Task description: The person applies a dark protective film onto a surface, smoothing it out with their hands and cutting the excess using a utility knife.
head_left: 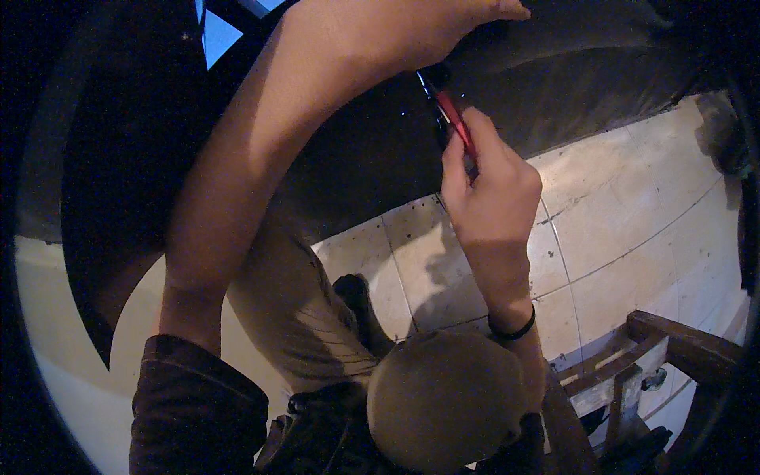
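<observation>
A dark sleeve [194,404] is covering the person's upper left arm near the lower edge, and beside it a khaki-covered knee [447,396] is bulging toward the camera. The other khaki trouser leg [293,317] is slanting away to the left of it. Farther up, the right hand [495,186], with a black wristband [518,331] at its wrist, is pinching a slim red-handled tool [455,123] between thumb and fingers. The tool is pointing up and to the left, its shiny tip lying just below the left forearm; whether that tip is touching anything is too dark to tell. The left hand [431,32] is bending over at the upper edge, its fingertips showing but what they are doing cut off, so whether it is gripping something cannot be told. Behind both hands a dark, cloth-like cover [570,95] is spreading across. The work is apparently under way, since the tool is in hand, but no finished part is showing and how much is left cannot be judged. Lower down and beyond, pale floor tiles [609,214] are carrying a dark shoe [352,297] and a brown wooden frame [697,348].
</observation>
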